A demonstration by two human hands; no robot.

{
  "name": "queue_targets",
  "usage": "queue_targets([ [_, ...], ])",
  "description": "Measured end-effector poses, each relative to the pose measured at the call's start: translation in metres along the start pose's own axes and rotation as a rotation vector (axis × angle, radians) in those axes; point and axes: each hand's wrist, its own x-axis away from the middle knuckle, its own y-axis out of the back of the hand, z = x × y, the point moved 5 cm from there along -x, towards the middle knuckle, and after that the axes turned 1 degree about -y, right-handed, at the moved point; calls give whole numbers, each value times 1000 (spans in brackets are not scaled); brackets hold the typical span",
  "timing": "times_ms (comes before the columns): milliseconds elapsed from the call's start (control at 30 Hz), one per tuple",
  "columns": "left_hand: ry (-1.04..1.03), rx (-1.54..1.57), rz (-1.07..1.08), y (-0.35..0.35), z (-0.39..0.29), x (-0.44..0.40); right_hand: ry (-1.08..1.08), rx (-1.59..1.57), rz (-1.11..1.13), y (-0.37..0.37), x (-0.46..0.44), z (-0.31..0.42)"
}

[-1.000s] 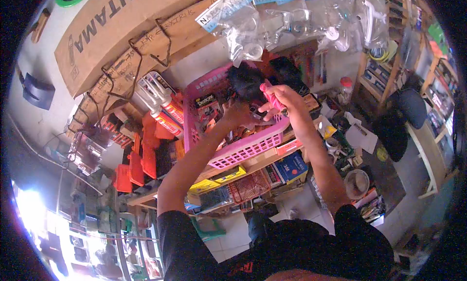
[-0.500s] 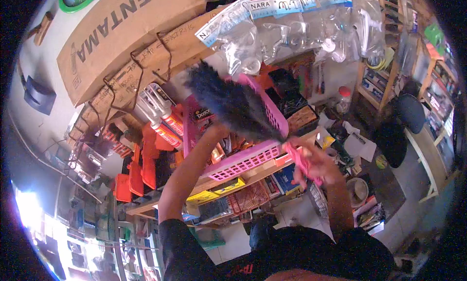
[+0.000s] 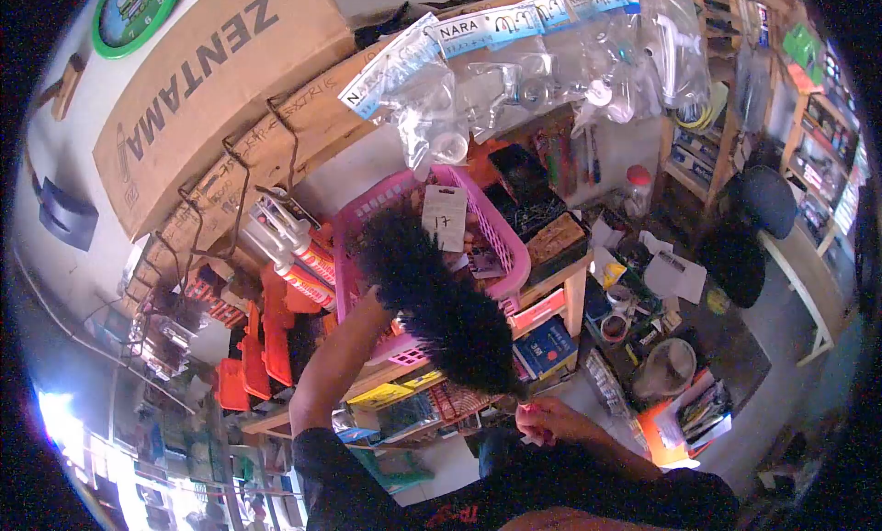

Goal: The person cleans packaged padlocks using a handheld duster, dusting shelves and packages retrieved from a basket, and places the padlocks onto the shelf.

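Duster (image 3: 446,306) with dark, bushy fibres slants across the near part of a pink basket (image 3: 487,220), its handle end toward the person. The right hand (image 3: 549,421) is clamped around the pink handle, near and to the right. The left forearm (image 3: 338,361) reaches to the basket's near left side; the duster hides the left hand, so its grip cannot be told. A card (image 3: 445,220) marked 17 stands in the basket.

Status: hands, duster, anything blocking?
Right hand closed on pink handle of black feather duster. Left forearm visible, hand hidden behind duster. Duster blocks view of part of pink basket.
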Motion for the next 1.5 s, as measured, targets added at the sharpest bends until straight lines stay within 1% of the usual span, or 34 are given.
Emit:
queue_targets([
  [100,-6,90,21,-10,-1,-2,175,-21,-184,8,0,4],
  [200,-14,147,37,-16,1,-8,272,116,-322,14,11,31],
  [300,-29,191,51,-21,1,-13,243,107,-467,27,18,35],
  [400,-47,215,58,-23,1,-14,296,71,-520,36,16,34],
  [500,-80,201,67,-13,4,-15,277,154,-508,50,10,13],
  [600,-72,230,77,-26,3,-11,439,48,-541,46,2,1],
  [633,-66,239,78,-30,3,-9,513,28,-585,43,3,0],
  [667,-60,249,79,-32,3,-8,586,9,-629,31,4,13],
  [700,-77,169,75,-33,3,-8,659,-8,-673,20,7,24],
  [767,-118,14,69,-37,0,-8,643,-9,-746,2,12,33],
  [833,-119,42,74,-47,-1,0,588,5,-767,-8,9,25],
  [900,-92,76,67,-58,-4,15,496,25,-738,-20,2,10],
  [933,-135,93,222,-46,-4,3,458,32,-720,-29,-2,5],
  [1000,-43,305,380,-59,-12,21,390,38,-702,-52,-7,-1],
  [1033,16,423,464,-69,-14,30,425,142,-769,-55,-10,-11],
  [1067,-22,359,417,-71,-18,35,452,250,-842,-53,-18,-32],
  [1100,-51,466,507,-91,-18,61,470,244,-881,-61,-17,-36],
  [1133,-148,349,352,-91,-18,76,488,239,-921,-69,-14,-41],
  [1200,-325,127,51,-87,-26,116,511,-20,-909,-101,-7,-30],
  [1233,-408,25,-84,-81,-32,136,507,67,-885,-109,-5,-30],
  [1267,-429,76,-58,-62,-31,145,504,153,-859,-115,-3,-32],
  [1300,-449,64,-174,-53,-31,166,505,242,-830,-122,-3,-31],
  [1333,-490,-71,-222,-8,-22,177,549,441,-787,-134,-4,-24],
  [1400,-558,-70,-185,28,-14,200,616,848,-678,-162,-3,-11],
  [1467,-599,207,-30,28,-13,232,609,615,-695,-178,1,-7],
  [1500,-617,349,38,24,-14,247,564,576,-694,-181,1,-14],
])
